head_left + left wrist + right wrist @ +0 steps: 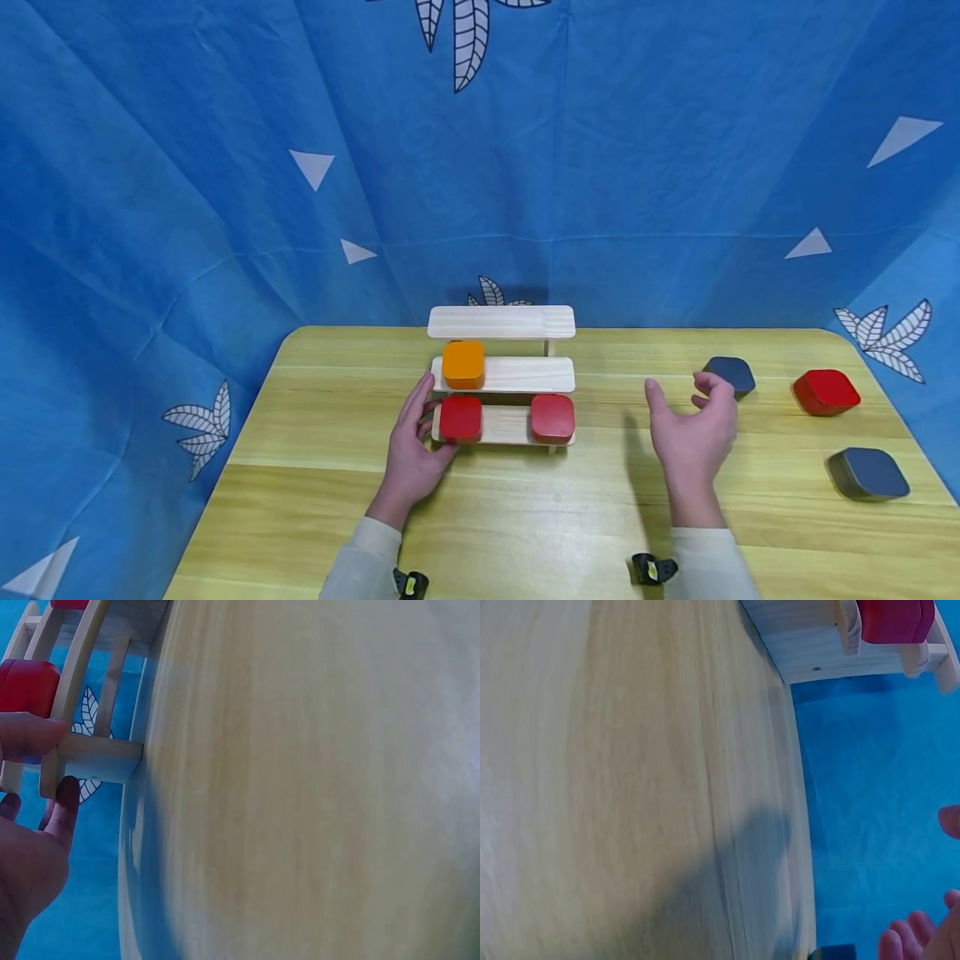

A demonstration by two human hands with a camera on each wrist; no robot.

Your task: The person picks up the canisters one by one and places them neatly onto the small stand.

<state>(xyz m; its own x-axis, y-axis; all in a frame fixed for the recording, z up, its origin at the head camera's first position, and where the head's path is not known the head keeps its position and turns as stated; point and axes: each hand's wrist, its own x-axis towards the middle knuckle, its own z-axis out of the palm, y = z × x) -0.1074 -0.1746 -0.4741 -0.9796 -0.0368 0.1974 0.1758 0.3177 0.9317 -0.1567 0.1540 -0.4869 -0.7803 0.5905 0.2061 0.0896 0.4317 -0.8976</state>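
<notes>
A small three-tier wooden shelf (517,375) stands toward the back of the table. My left hand (415,467) holds its lowest tier by the left end, thumb on one side and fingers on the other, as the left wrist view shows. Beside the thumb sits a red rounded box (461,419); another red box (552,419) is at that tier's right end. An orange box (463,365) rests on the middle tier's left. Well right of the shelf, my right hand (693,429) hovers with thumb and fingers spread apart, holding nothing. Its fingertips overlap a dark blue box (731,377).
Farther right on the table (315,500) lie a red box (827,392) and a second dark blue box (870,475). A blue patterned cloth (637,167) hangs behind the table's back edge. The shelf's top tier (501,322) bears nothing.
</notes>
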